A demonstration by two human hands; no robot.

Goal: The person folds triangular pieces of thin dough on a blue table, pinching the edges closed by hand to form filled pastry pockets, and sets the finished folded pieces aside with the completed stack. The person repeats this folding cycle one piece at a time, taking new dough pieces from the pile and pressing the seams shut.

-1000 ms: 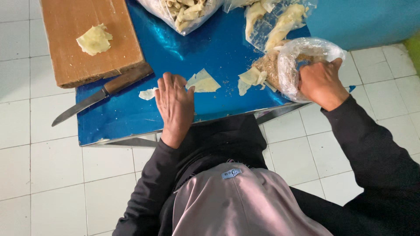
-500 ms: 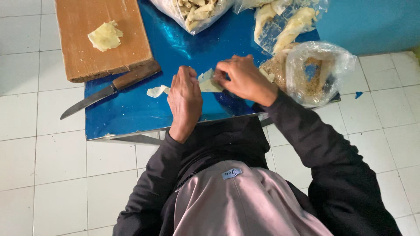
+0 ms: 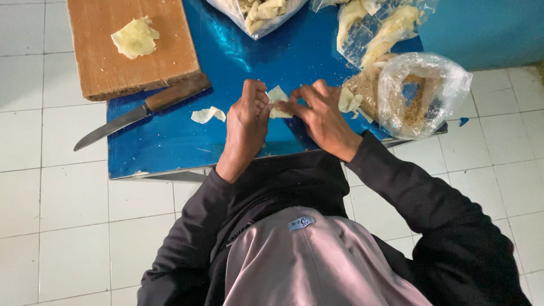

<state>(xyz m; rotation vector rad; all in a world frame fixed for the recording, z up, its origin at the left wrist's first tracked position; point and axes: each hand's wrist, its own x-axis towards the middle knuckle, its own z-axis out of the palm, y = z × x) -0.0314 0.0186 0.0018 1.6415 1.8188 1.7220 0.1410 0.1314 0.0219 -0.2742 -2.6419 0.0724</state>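
Left hand (image 3: 245,122) and right hand (image 3: 321,113) pinch a pale dough sheet (image 3: 277,99) over the blue table (image 3: 170,141)

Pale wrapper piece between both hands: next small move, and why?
Probably finish closing the pale wrapper piece with the fingertips. Both the left hand and the right hand pinch it from opposite sides on the blue table, and it looks partly folded. The open plastic bag of crumbs sits just beside the right hand, untouched. What is inside the fold cannot be seen.
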